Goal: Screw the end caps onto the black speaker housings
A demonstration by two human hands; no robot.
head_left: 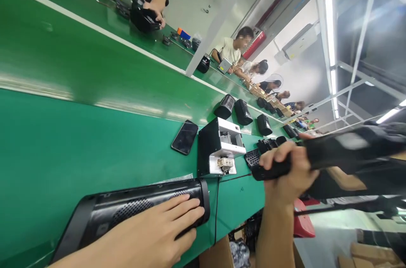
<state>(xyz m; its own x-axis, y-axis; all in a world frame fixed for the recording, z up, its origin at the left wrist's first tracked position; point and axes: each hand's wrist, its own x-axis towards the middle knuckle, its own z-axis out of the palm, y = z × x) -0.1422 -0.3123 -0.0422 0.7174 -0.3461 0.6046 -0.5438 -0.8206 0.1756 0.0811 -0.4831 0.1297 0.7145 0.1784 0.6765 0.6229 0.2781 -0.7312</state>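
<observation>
Hands: left [158, 228] flat on perforated speaker [133, 211]; right [287, 170] gripping grille [269, 170].

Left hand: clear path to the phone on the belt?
Probably yes. The left hand lies flat on the black speaker housing; the phone sits beyond it on open green belt, with nothing between.
</observation>
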